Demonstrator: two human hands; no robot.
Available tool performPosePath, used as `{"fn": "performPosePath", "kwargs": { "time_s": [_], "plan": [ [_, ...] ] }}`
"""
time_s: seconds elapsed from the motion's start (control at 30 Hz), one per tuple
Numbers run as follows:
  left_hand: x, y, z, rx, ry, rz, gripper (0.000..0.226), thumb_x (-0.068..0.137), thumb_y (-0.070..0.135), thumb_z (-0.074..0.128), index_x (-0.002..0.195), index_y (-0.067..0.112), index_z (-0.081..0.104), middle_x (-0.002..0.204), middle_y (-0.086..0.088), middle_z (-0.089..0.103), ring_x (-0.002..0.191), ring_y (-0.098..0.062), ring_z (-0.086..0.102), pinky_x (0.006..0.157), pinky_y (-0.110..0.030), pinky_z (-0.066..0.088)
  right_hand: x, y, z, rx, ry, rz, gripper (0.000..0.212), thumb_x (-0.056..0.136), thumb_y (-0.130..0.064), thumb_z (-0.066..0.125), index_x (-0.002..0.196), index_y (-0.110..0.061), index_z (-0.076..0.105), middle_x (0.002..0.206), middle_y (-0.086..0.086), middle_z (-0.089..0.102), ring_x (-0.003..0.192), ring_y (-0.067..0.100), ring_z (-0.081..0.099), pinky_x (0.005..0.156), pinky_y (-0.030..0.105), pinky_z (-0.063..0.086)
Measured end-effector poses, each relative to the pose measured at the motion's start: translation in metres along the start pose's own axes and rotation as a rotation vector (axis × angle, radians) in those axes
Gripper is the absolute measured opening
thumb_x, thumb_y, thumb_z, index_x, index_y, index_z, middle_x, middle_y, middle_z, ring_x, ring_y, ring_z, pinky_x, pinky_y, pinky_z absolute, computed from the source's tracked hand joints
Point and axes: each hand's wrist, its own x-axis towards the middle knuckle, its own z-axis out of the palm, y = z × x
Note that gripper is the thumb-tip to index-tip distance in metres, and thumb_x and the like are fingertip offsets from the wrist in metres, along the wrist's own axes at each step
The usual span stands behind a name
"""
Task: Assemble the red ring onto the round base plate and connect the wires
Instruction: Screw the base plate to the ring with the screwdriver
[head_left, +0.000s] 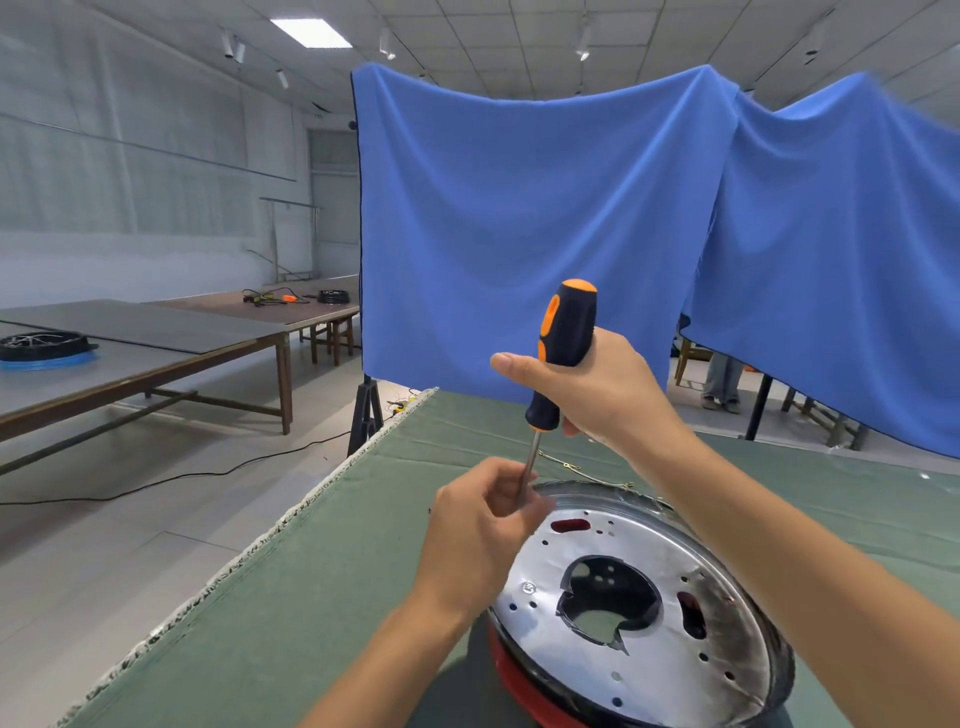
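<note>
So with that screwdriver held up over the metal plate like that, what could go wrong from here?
Three things, as guesses:
1. The left hand pinches the shaft of the screwdriver near the tip, so a slip could jab a finger.
2. The round plate sits tilted on the red ring; pressing down may rock or shift it.
3. The right hand grips the handle high up, so the tip might wander off its hole and scratch the plate.

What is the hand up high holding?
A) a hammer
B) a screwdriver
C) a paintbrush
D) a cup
B: the right hand grips the black-and-orange handle of a screwdriver, while the left hand pinches its metal shaft above the round base plate.
</note>
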Motion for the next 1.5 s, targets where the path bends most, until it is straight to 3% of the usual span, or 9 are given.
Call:
{"fn": "performPosePath", "kwargs": {
  "time_s": [0.23,0.5,0.57,0.73,0.97,1.1,1.2,1.33,1.5],
  "plan": [
    [0.006,-0.002,-0.002,0.014,-0.024,0.043,0.025,0.088,0.007,0.064,0.073,0.027,0.069,0.070,-0.001,0.073,0.068,-0.016,0.071,0.072,-0.031,0.059,0.000,-0.009,-0.019,0.259,-0.182,-0.098,0.013,0.082,-0.013,0.060,0.093,-0.014,0.053,0.080,0.006,0.067,0.045,0.016,0.063,0.035,0.020,0.038],
    [0.008,0.000,0.001,0.051,0.060,0.018,0.013,0.076,0.012,0.078,0.073,0.021,0.069,0.064,-0.001,0.071,0.059,-0.016,0.068,0.064,-0.035,0.058,0.003,-0.009,-0.003,-0.179,0.170,-0.008,0.052,0.066,-0.058,0.071,0.089,-0.020,0.044,0.078,-0.007,0.059,0.075,0.019,0.061,0.061,0.034,0.044],
    [0.009,-0.001,0.000,0.046,0.036,0.034,0.006,0.079,0.010,0.075,0.074,0.013,0.073,0.063,-0.001,0.071,0.058,-0.013,0.068,0.063,-0.031,0.058,0.004,-0.010,-0.003,-0.122,0.097,-0.022,0.052,0.067,-0.062,0.069,0.093,-0.023,0.045,0.082,-0.009,0.059,0.079,0.016,0.060,0.066,0.036,0.046],
    [0.013,-0.003,-0.010,0.076,-0.100,0.062,0.014,0.090,0.007,0.061,0.085,0.001,0.073,0.074,-0.005,0.073,0.068,-0.012,0.070,0.069,-0.023,0.057,0.012,-0.014,-0.018,0.362,-0.257,-0.054,0.015,0.084,-0.017,0.069,0.093,-0.012,0.058,0.091,0.011,0.064,0.088,0.029,0.069,0.080,0.045,0.058],
    [0.006,-0.007,-0.004,-0.063,-0.104,0.014,0.014,0.083,0.005,0.069,0.084,0.019,0.070,0.072,-0.005,0.073,0.066,-0.020,0.071,0.061,-0.022,0.054,0.006,-0.011,-0.005,-0.178,0.201,-0.098,0.055,0.066,-0.067,0.067,0.081,-0.021,0.040,0.074,-0.005,0.057,0.073,0.022,0.060,0.064,0.037,0.049],
    [0.006,-0.013,-0.002,-0.161,-0.053,-0.013,0.021,0.088,0.005,0.062,0.099,0.023,0.068,0.076,-0.003,0.075,0.066,-0.023,0.071,0.064,-0.030,0.058,0.008,-0.014,-0.009,0.129,-0.093,-0.135,0.036,0.080,-0.040,0.066,0.104,-0.029,0.042,0.088,-0.005,0.062,0.086,0.021,0.064,0.074,0.043,0.056],
    [0.008,-0.018,-0.005,-0.150,-0.106,-0.010,0.024,0.093,0.008,0.055,0.110,0.023,0.063,0.084,0.000,0.075,0.070,-0.020,0.072,0.069,-0.031,0.059,0.013,-0.019,-0.020,0.102,-0.170,-0.178,0.034,0.081,-0.018,0.065,0.104,-0.033,0.046,0.076,-0.009,0.065,0.078,0.019,0.067,0.061,0.036,0.060],
    [0.004,-0.023,-0.005,-0.112,-0.120,0.001,0.021,0.094,0.016,0.054,0.111,0.021,0.064,0.083,-0.001,0.075,0.072,-0.019,0.072,0.067,-0.031,0.058,0.012,-0.024,-0.020,-0.091,-0.079,-0.187,0.039,0.072,-0.035,0.072,0.096,-0.025,0.042,0.074,0.004,0.064,0.071,0.027,0.068,0.061,0.042,0.058],
    [0.003,-0.031,-0.007,-0.124,-0.031,0.036,0.010,0.085,0.006,0.066,0.082,0.015,0.071,0.070,-0.005,0.073,0.067,-0.021,0.071,0.071,-0.033,0.058,0.015,-0.035,-0.022,-0.486,-0.012,-0.239,0.043,0.076,-0.045,0.065,0.105,-0.023,0.044,0.086,-0.003,0.057,0.079,0.025,0.058,0.063,0.033,0.041]
  ]
}}
